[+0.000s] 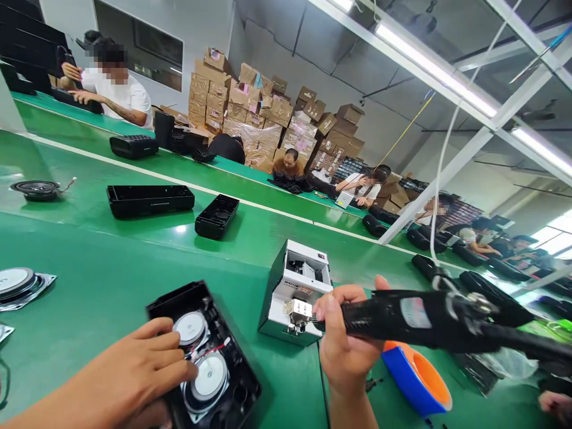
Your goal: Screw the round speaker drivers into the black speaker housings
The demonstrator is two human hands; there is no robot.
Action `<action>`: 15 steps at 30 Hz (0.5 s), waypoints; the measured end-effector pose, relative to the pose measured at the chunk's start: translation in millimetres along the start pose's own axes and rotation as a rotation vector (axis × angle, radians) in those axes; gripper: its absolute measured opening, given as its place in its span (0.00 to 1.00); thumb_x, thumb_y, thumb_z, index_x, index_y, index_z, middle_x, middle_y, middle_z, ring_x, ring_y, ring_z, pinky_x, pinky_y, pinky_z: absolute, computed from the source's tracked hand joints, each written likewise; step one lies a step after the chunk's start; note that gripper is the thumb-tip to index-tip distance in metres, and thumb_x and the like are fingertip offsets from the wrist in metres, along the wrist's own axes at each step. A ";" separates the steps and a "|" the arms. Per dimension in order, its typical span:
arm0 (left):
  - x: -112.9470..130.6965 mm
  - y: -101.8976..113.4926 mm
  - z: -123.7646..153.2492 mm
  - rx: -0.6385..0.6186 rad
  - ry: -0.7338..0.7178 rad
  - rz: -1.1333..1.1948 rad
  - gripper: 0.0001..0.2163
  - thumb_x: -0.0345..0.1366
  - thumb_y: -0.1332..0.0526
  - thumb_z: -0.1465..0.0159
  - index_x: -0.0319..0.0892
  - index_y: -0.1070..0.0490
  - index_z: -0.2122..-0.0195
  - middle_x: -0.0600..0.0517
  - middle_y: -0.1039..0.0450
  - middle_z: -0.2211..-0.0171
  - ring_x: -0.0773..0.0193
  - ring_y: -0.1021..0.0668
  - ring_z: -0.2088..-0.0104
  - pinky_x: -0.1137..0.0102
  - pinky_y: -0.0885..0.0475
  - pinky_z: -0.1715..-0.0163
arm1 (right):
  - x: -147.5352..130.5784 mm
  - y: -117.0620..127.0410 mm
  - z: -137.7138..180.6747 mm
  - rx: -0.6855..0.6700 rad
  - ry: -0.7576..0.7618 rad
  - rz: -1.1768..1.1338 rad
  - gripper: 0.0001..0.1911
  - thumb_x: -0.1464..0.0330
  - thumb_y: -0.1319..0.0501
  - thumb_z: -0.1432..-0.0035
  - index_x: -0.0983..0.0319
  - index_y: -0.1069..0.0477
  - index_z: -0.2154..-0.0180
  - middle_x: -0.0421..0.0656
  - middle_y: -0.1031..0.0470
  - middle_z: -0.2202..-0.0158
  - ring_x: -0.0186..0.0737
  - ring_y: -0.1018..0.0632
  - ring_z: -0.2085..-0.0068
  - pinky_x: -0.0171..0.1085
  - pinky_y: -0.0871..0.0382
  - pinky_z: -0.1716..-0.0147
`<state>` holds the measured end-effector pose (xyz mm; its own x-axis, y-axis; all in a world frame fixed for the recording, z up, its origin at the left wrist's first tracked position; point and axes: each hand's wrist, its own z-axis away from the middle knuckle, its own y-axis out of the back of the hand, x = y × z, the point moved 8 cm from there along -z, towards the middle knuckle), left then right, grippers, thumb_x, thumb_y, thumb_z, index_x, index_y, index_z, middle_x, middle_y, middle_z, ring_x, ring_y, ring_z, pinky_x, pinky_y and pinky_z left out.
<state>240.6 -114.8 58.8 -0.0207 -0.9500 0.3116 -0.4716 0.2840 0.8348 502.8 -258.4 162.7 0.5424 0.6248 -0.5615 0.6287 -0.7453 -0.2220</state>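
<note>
My left hand (134, 372) rests on a black speaker housing (210, 357) at the near edge of the green belt, its fingertips pressing beside the two round silver drivers (201, 354) inside it. My right hand (346, 333) is wrapped round a black electric screwdriver (415, 319) hung from a white cable. The tool's tip points left at the outlet of a white screw feeder box (292, 292).
On the green belt (111, 262) lie a long black housing (149, 199), a small black shell (217, 215) and loose drivers (20, 283) at left. A blue and orange tape roll (415, 375) sits lower right. Other people work along the line; cardboard boxes (268, 113) are stacked behind.
</note>
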 end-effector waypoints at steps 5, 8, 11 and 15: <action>12.8 -9.2 -2.5 0.039 0.143 0.046 0.22 0.24 0.30 0.40 0.59 0.19 0.49 0.66 0.14 0.64 0.60 0.16 0.66 0.59 0.37 0.46 | 17.7 -6.1 10.6 -0.013 -0.139 0.003 0.34 0.71 0.28 0.26 0.47 0.35 0.27 0.31 0.25 0.64 0.34 0.24 0.72 0.36 0.23 0.69; 14.9 -12.8 -11.5 -0.149 0.334 0.063 0.26 0.24 0.26 0.42 0.61 0.17 0.48 0.63 0.12 0.56 0.55 0.15 0.56 0.58 0.34 0.45 | 19.3 -6.5 12.6 0.017 -0.230 0.013 0.33 0.70 0.27 0.26 0.49 0.36 0.28 0.30 0.25 0.66 0.34 0.26 0.73 0.35 0.25 0.71; 17.6 -6.3 -17.6 -0.210 0.424 0.023 0.24 0.29 0.21 0.41 0.61 0.15 0.47 0.56 0.14 0.50 0.47 0.17 0.49 0.53 0.29 0.44 | 17.1 -6.7 17.0 0.007 -0.320 0.000 0.31 0.69 0.26 0.26 0.49 0.35 0.30 0.30 0.25 0.68 0.34 0.27 0.75 0.34 0.26 0.75; 20.2 -10.5 -18.2 -0.268 0.393 -0.043 0.28 0.39 0.20 0.35 0.62 0.19 0.34 0.49 0.21 0.29 0.33 0.21 0.32 0.37 0.27 0.31 | -4.8 -7.6 25.4 0.014 -0.336 -0.104 0.33 0.70 0.26 0.26 0.45 0.35 0.29 0.29 0.28 0.71 0.34 0.29 0.79 0.33 0.26 0.78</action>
<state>261.1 -134.6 64.5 0.3537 -0.8552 0.3789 -0.2199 0.3177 0.9223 481.3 -261.7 146.9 0.2607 0.5879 -0.7658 0.6617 -0.6864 -0.3017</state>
